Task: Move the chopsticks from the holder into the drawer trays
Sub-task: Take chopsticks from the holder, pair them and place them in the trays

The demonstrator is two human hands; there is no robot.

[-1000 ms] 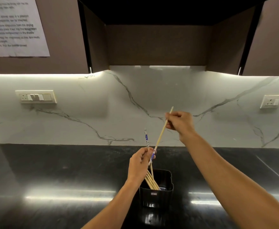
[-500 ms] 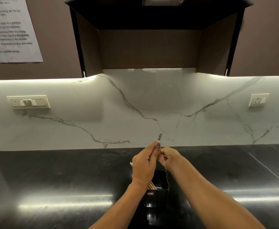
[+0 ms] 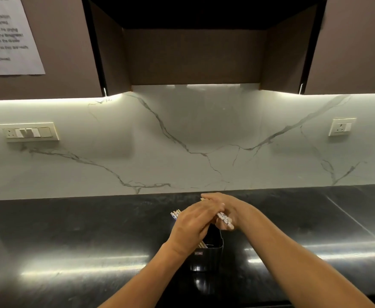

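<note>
Chopsticks lie bunched between both hands, just above a black plastic holder that stands on the dark polished counter. The left hand hovers over the holder's left side with its fingers curled, and the ends of several chopsticks (some plain wood, some with a blue and white pattern) poke out past its knuckles to the left at. That grip is closed around those sticks. The right hand sits just behind and to the right of the left one, the two touching or nearly so; a patterned stick end shows below its palm, slanting down to the right. Its fingers are folded around the bundle, though how tightly cannot be told, since the left hand covers part of them.

Inside the holder a few pale wooden chopsticks remain, leaning against the left wall under the left wrist. A small label sits on the holder's front face.

Behind the hands runs a white marble backsplash with grey veins, carrying a switch plate on the left and a socket on the right. A printed sheet of paper hangs on the brown upper cabinet at top left; its text is too blurred to read.
</note>
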